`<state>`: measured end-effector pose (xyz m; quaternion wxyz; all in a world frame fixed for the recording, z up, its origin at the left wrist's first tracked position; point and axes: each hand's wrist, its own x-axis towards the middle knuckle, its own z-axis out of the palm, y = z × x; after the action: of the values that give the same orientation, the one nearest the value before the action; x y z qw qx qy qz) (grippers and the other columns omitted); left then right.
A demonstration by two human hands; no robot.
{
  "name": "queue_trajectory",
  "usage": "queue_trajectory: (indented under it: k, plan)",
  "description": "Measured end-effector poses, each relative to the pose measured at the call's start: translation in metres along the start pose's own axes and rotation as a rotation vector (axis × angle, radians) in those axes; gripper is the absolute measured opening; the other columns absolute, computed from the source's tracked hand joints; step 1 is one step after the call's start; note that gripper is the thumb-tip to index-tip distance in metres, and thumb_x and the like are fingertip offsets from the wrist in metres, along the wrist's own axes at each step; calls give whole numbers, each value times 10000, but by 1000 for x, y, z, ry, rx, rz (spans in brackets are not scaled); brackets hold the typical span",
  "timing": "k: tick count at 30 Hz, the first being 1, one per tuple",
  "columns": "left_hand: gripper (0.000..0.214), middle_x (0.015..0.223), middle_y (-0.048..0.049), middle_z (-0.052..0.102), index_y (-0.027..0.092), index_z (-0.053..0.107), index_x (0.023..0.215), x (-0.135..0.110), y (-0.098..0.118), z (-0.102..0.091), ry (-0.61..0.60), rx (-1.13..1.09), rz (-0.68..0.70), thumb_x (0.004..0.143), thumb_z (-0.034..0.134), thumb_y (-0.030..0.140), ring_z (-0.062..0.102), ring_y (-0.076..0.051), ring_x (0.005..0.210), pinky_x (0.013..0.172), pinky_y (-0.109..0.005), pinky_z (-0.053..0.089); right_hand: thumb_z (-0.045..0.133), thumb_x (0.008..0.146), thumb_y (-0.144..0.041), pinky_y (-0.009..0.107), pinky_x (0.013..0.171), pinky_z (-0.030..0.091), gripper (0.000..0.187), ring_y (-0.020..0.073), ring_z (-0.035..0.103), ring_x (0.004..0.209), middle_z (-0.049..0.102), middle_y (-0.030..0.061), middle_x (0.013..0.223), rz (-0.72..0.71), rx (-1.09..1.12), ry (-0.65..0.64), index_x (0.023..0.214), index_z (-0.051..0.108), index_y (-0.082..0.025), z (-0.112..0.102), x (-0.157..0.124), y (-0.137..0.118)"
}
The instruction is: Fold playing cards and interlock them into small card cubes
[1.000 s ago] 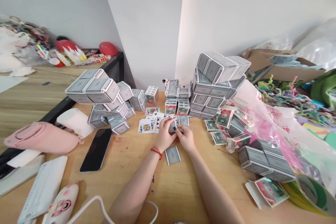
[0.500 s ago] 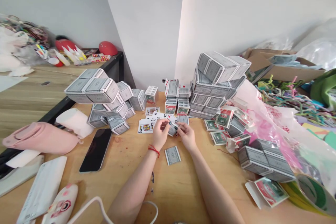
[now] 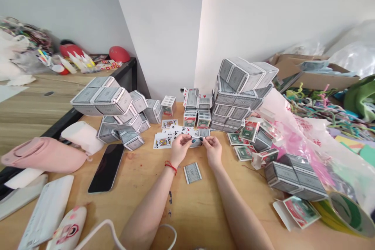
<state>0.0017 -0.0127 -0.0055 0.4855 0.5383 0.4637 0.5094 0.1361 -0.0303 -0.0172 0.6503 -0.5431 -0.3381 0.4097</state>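
Both my hands pinch one grey-backed playing card (image 3: 196, 143) between them, above the wooden table. My left hand (image 3: 180, 149), with a red string on the wrist, grips its left side; my right hand (image 3: 213, 150) has the right side. The card's edge is tipped up, and the fingers cover part of it. Nearer to me, a single playing card (image 3: 192, 173) lies back up. Just beyond my left hand, loose cards (image 3: 163, 141) lie face up and overlap. Behind stand two card boxes (image 3: 190, 119) with racks of cards above them.
Stacked grey blocks built of cards (image 3: 231, 97) rise at the right and more blocks (image 3: 113, 101) at the left. Opened card boxes (image 3: 249, 130) lie right of my hands. A black phone (image 3: 106, 168), a pink pouch (image 3: 43, 154) and yellow tape (image 3: 344, 213) lie about the sides.
The held card has tilted, so its back shows less and its long edge faces me more. My hands have moved slightly apart, the right one a little to the right.
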Motion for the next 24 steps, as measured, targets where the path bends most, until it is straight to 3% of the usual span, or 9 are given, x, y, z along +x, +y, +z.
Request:
queue_trajectory:
  k: [9,15,20,24]
  plan:
    - [134,764,-38,628,153,582,741,3,-5,-2,43,72,5,663,610,259,598,-149,714,652,-288,482,678,604,-348,278,617,454,232,142,562,625,626,44,722,12,-15,-15,687,594,-148,-1,-2,0]
    - [121,746,-26,603,155,540,697,1,-5,-1,15,122,16,653,617,238,585,-137,687,642,-274,476,700,573,-327,247,546,443,257,123,543,556,592,7,637,12,-48,-40,702,552,-162,-5,3,3]
    - [174,764,-11,581,173,496,839,1,-5,-2,-32,70,50,691,583,207,578,-126,716,666,-261,470,659,615,-356,214,467,423,370,115,535,526,595,-5,648,-46,-111,-176,916,544,-175,-6,4,1]
    - [235,826,-36,586,177,507,977,2,-3,-3,-63,96,72,746,527,219,573,-135,772,694,-266,466,616,649,-389,200,371,366,365,88,446,371,513,-52,486,-39,-294,-296,929,582,-156,-4,1,1]
